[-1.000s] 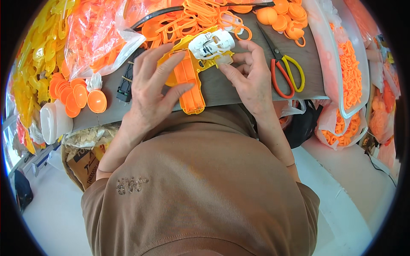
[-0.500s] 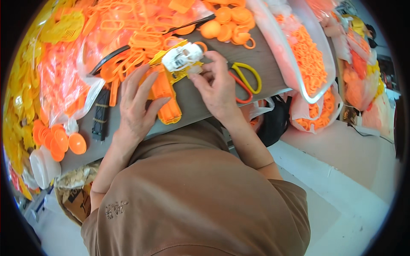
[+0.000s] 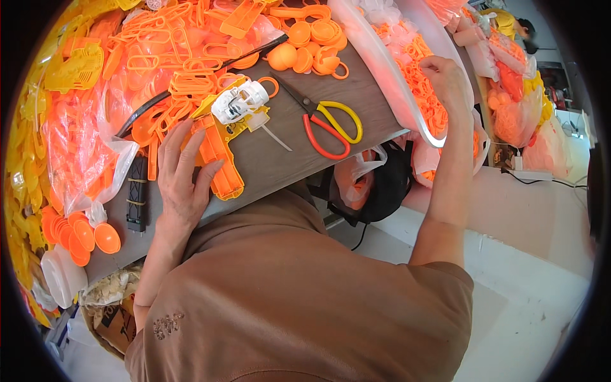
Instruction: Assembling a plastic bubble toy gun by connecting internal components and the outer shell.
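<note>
On the table in front of me lies an orange and yellow toy gun shell [image 3: 219,159] with a white plastic mechanism [image 3: 240,102] set in its upper end. My left hand [image 3: 180,181] rests along the left side of the shell, fingers spread and thumb against the orange grip. A thin whitish strip [image 3: 278,138] sticks out beside the mechanism. Over at the right, my right hand [image 3: 447,81] reaches into a white bin [image 3: 375,70] of small orange parts [image 3: 417,95]. Its fingers are bent together at the parts; what they hold is hidden.
Scissors [image 3: 328,130] with red and yellow handles lie right of the shell. Orange round pieces [image 3: 309,44] and heaped orange parts [image 3: 172,38] fill the far side. A black banded bundle [image 3: 136,194] and orange spoon-shaped pieces [image 3: 107,237] are at left. A black bag [image 3: 382,184] hangs below the edge.
My right hand has left the white mechanism and moved right into the bin of orange parts. My left hand stays by the shell. The view has shifted, showing the scissors fully.
</note>
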`<state>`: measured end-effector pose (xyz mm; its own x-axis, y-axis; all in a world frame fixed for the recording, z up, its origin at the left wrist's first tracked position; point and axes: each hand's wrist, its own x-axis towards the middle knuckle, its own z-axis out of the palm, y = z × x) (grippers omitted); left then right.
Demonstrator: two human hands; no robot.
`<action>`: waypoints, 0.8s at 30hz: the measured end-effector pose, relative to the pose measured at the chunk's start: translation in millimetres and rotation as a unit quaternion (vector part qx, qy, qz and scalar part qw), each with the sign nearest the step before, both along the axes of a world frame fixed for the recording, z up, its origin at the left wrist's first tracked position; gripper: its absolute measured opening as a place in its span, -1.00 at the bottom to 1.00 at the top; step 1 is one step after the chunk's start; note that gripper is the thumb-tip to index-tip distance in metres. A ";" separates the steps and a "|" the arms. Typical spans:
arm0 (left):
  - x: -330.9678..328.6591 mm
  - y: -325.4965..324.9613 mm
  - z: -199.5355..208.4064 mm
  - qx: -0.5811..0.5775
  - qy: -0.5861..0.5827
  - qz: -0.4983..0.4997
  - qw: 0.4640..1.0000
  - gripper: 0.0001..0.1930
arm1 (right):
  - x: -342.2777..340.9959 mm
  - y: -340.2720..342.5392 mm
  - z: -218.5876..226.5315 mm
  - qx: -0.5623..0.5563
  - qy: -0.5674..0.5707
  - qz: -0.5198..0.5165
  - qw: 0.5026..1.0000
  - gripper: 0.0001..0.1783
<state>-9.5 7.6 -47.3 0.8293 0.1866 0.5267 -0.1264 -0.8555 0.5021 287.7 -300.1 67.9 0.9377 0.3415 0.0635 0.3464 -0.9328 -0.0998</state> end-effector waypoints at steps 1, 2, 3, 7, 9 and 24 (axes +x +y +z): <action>-1.9 0.0 0.0 0.001 0.001 0.005 1.000 -0.51 | 14.3 -2.0 -7.0 0.001 0.001 0.005 1.000 -0.79; -3.5 -0.1 0.3 0.004 0.004 0.010 1.000 -0.51 | 27.5 -5.4 -19.3 -0.042 -0.008 0.060 0.997 -0.77; -4.4 1.0 -0.7 0.003 0.005 0.012 1.000 -0.52 | 28.4 -1.4 -22.6 -0.088 -0.017 0.111 0.990 -0.75; -4.4 2.3 -2.3 -0.002 0.000 0.011 1.000 -0.52 | 22.5 18.8 -30.5 -0.174 0.034 0.067 0.982 -0.75; -4.9 3.0 -1.8 0.000 0.000 0.011 1.000 -0.52 | 20.4 22.9 -36.9 -0.205 -0.004 0.069 0.976 -0.77; -7.3 4.6 -1.0 -0.023 -0.018 0.017 0.999 -0.51 | 24.0 -0.8 -32.6 -0.034 -0.040 0.115 0.992 -0.84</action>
